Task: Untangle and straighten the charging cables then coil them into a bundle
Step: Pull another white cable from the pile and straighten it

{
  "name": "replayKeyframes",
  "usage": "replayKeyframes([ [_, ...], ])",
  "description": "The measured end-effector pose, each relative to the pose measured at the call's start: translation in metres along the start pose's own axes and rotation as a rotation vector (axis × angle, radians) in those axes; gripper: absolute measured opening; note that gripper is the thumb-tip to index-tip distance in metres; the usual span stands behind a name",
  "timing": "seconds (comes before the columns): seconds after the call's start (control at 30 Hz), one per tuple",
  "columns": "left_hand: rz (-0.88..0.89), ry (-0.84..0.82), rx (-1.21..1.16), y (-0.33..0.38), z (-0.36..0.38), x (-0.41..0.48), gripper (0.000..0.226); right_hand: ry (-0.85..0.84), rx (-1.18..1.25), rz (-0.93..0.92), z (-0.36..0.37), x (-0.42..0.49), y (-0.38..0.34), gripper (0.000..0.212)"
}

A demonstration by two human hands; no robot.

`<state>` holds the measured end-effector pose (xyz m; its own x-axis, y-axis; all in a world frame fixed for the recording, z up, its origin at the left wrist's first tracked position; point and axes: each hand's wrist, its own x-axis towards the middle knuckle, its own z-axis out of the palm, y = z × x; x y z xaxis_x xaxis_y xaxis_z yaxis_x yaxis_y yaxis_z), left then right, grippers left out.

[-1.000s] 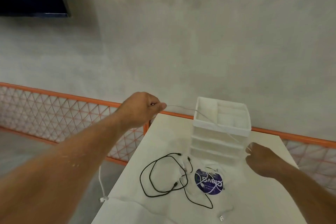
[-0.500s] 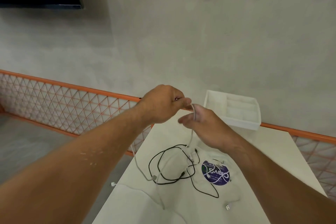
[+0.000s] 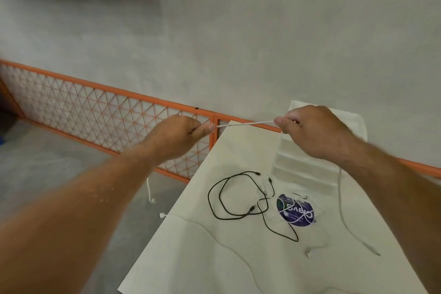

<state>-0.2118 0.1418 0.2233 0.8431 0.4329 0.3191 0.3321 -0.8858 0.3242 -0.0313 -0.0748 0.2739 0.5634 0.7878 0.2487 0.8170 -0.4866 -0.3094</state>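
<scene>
You hold a white cable (image 3: 245, 123) up in the air with both hands. Your left hand (image 3: 181, 136) is curled tight around it, with the thumb pressed on top. Your right hand (image 3: 315, 131) pinches it with curled fingers too. Between the two hands the white cable runs tight and straight, a little higher on the right. One loose part hangs down below your left hand, beside the left edge of the bench (image 3: 191, 270), and its end dangles over the grey floor (image 3: 47, 162). The other loose part drops down under your right wrist, and its end lies on the bench near the right side. A black cable (image 3: 208, 198) lies on the bench below your hands in big messy loops that cross over each other. A thin white cable (image 3: 216, 241) wiggles across the near part of the bench, and its little plug (image 3: 162, 215) sticks out just past the left edge. Another small white plug (image 3: 309, 254) lies to the right of the black cable. A round purple sticker (image 3: 296, 212) sits on the bench just beside the black loops. A white drawer box (image 3: 298, 167) stands at the far end of the bench, partly behind your right hand. An orange fence (image 3: 95, 107) runs along the grey wall (image 3: 238, 31) behind it all.
</scene>
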Motion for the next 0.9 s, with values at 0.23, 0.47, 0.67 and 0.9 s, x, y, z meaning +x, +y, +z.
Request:
replayKeyframes([
  [0.23,-0.061,-0.150,0.073,-0.032,0.046,-0.025,0.071,-0.354,-0.101,0.219,0.038,-0.009,0.000,0.040],
  [0.47,-0.069,-0.326,0.075,-0.059,0.099,-0.048,0.073,-0.581,-0.110,0.349,0.102,-0.034,0.012,0.035],
  [0.67,-0.093,-0.362,0.056,-0.069,0.126,-0.058,0.078,-0.665,-0.148,0.391,0.130,-0.050,0.026,0.034],
  [0.9,-0.043,-0.421,0.017,-0.023,0.148,-0.056,0.060,-0.686,-0.353,0.435,0.119,-0.069,0.051,0.027],
])
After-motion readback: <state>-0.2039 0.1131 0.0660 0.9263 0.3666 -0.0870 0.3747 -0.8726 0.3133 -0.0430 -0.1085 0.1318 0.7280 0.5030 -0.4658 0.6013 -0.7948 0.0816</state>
